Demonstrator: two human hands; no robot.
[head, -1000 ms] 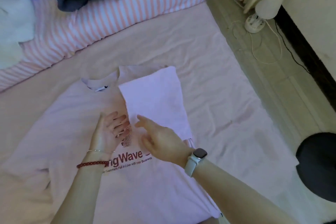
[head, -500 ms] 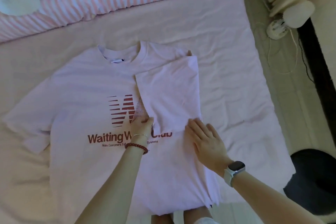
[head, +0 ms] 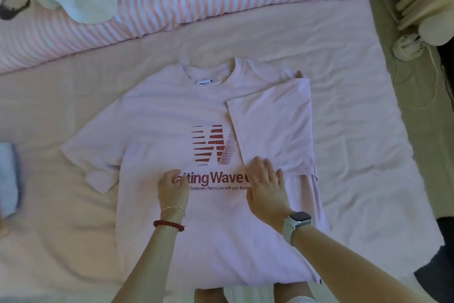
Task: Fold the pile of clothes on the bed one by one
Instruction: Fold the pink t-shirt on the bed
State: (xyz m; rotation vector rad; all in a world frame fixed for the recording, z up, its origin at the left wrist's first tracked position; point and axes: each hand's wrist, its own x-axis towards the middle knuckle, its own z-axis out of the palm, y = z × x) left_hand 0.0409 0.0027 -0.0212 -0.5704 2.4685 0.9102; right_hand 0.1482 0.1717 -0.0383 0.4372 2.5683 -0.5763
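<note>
Your right hand (head: 266, 187), fingers flat, is pressing the folded sleeve (head: 272, 128) on the pink T-shirt (head: 172, 116); left hand (head: 172, 186), fingers curled, is pinching the fabric at centre frame. Smooth before folding the other side.

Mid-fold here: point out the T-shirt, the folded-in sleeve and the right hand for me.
T-shirt (head: 157, 116): head view, on the bare chest fabric left of the print.
Folded-in sleeve (head: 275, 120): head view, middle of the flap.
Right hand (head: 266, 187): head view, back of the hand, fingers flat on the shirt.
</note>
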